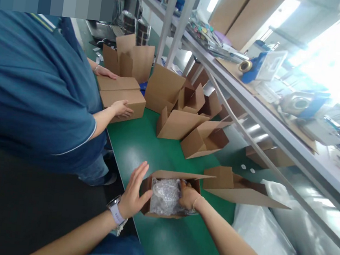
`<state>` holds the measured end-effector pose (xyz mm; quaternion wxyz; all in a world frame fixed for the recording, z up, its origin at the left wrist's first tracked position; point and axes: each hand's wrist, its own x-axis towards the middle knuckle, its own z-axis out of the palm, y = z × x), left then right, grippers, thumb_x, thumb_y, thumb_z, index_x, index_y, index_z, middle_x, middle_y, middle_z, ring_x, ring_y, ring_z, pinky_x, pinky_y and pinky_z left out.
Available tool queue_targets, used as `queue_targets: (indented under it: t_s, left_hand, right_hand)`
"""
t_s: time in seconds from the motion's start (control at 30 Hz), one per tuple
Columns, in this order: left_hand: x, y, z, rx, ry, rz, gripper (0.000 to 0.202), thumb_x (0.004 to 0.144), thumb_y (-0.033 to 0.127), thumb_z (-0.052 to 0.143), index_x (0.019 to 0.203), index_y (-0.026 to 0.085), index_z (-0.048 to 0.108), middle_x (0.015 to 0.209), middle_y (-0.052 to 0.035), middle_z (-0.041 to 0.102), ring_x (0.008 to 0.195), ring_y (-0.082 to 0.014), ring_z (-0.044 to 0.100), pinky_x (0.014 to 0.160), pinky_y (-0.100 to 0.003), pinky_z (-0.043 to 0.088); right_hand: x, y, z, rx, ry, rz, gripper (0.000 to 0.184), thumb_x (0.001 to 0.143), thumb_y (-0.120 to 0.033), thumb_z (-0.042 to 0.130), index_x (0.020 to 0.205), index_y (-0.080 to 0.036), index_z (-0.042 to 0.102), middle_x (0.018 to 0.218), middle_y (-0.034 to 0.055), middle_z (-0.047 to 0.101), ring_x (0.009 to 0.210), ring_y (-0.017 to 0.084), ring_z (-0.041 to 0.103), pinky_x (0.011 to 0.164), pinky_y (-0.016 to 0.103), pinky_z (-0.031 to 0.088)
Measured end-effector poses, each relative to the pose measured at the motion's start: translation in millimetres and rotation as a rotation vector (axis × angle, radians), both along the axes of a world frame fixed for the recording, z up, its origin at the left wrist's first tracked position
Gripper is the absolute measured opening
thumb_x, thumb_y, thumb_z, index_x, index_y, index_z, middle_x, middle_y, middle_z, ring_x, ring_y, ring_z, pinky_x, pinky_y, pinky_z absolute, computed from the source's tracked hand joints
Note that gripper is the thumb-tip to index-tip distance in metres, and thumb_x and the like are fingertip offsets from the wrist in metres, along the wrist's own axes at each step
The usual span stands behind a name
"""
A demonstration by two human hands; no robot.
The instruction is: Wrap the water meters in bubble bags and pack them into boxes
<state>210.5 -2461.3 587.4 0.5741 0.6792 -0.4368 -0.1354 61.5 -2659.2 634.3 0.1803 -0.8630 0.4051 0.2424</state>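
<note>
An open cardboard box (167, 209) lies on the green work surface (157, 240) just in front of me, with its flaps spread. Bubble wrap (165, 196) fills much of its inside. My right hand (188, 196) reaches over the far-right wall and rests on the wrap, its fingertips partly hidden. My left hand (133, 191) stands upright just outside the box's left wall, fingers spread and holding nothing. A white smartwatch (116, 212) sits on my left wrist.
To the left, a co-worker in a blue shirt (36, 87) has both hands on a closed cardboard box (121, 97). Several open cardboard boxes (182, 125) stand beyond mine. Large white bags (262, 244) lie at lower right, below a metal shelf (271, 98) holding tape and equipment.
</note>
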Motion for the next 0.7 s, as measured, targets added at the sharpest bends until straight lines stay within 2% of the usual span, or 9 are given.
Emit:
queue_targets:
  t_s: [0.07,0.17,0.2,0.23,0.3,0.43,0.57,0.6,0.7]
  left_hand:
    - [-24.3,21.7,-10.7,-0.121,-0.291,-0.135,0.054,0.08,0.029,0.059,0.132,0.032,0.044,0.141,-0.0047,0.043,0.134,-0.0284,0.032,0.114,-0.052,0.013]
    - [-60.0,33.0,-19.6,-0.136,-0.592,-0.657,0.043,0.086,0.023,0.05,0.125,0.041,0.049,0.132,0.0038,0.053,0.129,-0.0193,0.041,0.114,-0.041,0.019]
    - [-69.3,29.5,-20.3,-0.065,-0.642,-0.747,0.044,0.086,0.021,0.049,0.127,0.039,0.048,0.135,0.0036,0.051,0.13,-0.019,0.039,0.114,-0.04,0.02]
    - [-76.4,23.1,-20.4,0.023,-0.678,-0.763,0.044,0.086,0.021,0.049,0.128,0.034,0.048,0.139,0.0014,0.046,0.132,-0.0207,0.036,0.113,-0.042,0.02]
    - [-82.9,4.7,-20.8,0.21,-0.716,-0.62,0.047,0.083,0.024,0.051,0.13,0.025,0.048,0.145,-0.0057,0.037,0.134,-0.0265,0.03,0.113,-0.048,0.014]
    - [-64.5,-34.4,-27.1,0.391,-0.78,-0.362,0.041,0.083,0.023,0.047,0.124,0.02,0.056,0.136,-0.0112,0.048,0.13,-0.0285,0.036,0.111,-0.052,0.01]
    - [-25.2,-68.9,-31.7,0.368,-0.867,-0.286,0.041,0.086,0.018,0.039,0.124,0.024,0.055,0.145,-0.0089,0.037,0.133,-0.0275,0.031,0.108,-0.057,0.01]
    - [-16.9,-77.1,-30.9,0.347,-0.877,-0.281,0.04,0.087,0.019,0.038,0.123,0.024,0.056,0.145,-0.0094,0.035,0.133,-0.0279,0.031,0.107,-0.058,0.011]
    - [-7.8,-100.3,-20.0,0.245,-0.843,-0.178,0.033,0.088,0.028,0.043,0.114,0.019,0.06,0.142,-0.0138,0.04,0.133,-0.032,0.029,0.106,-0.06,0.013]
  right_hand:
    - [0.8,2.3,-10.7,0.015,-0.121,-0.136,0.075,0.056,-0.01,0.06,0.129,-0.008,0.043,0.122,0.0202,0.054,0.099,0.027,0.06,0.08,0.034,0.048]
    - [11.2,7.9,-22.0,0.016,-0.319,-0.303,0.049,0.07,-0.014,0.047,0.118,-0.009,0.051,0.102,0.0125,0.065,0.084,0.021,0.063,0.07,0.029,0.05]
    - [17.5,9.9,-23.4,0.014,-0.379,-0.339,0.044,0.072,-0.014,0.044,0.114,-0.009,0.053,0.095,0.0107,0.066,0.08,0.02,0.063,0.068,0.029,0.05]
    - [24.6,12.2,-23.1,0.009,-0.438,-0.364,0.04,0.072,-0.014,0.044,0.111,-0.01,0.055,0.092,0.0098,0.067,0.078,0.02,0.063,0.069,0.03,0.05]
    - [37.1,19.7,-16.9,-0.007,-0.56,-0.384,0.038,0.072,-0.015,0.046,0.107,-0.01,0.058,0.097,0.0109,0.066,0.088,0.022,0.062,0.079,0.033,0.049]
    - [25.9,53.2,11.1,-0.058,-0.804,-0.295,0.054,0.067,-0.017,0.055,0.121,-0.016,0.052,0.135,0.0088,0.048,0.124,0.021,0.042,0.105,0.035,0.032]
    - [-67.3,96.1,24.4,-0.26,-0.795,-0.04,0.065,0.072,-0.02,0.054,0.134,-0.025,0.038,0.148,0.0035,0.03,0.137,0.021,0.021,0.112,0.048,0.012]
    - [-103.2,105.2,21.0,-0.342,-0.741,-0.111,0.065,0.074,-0.021,0.052,0.136,-0.023,0.035,0.148,0.0053,0.029,0.137,0.022,0.02,0.112,0.048,0.013]
    - [-225.3,128.9,-3.1,-0.643,-0.496,-0.611,0.067,0.08,-0.033,0.053,0.139,-0.013,0.028,0.147,0.015,0.027,0.136,0.027,0.021,0.108,0.048,0.022]
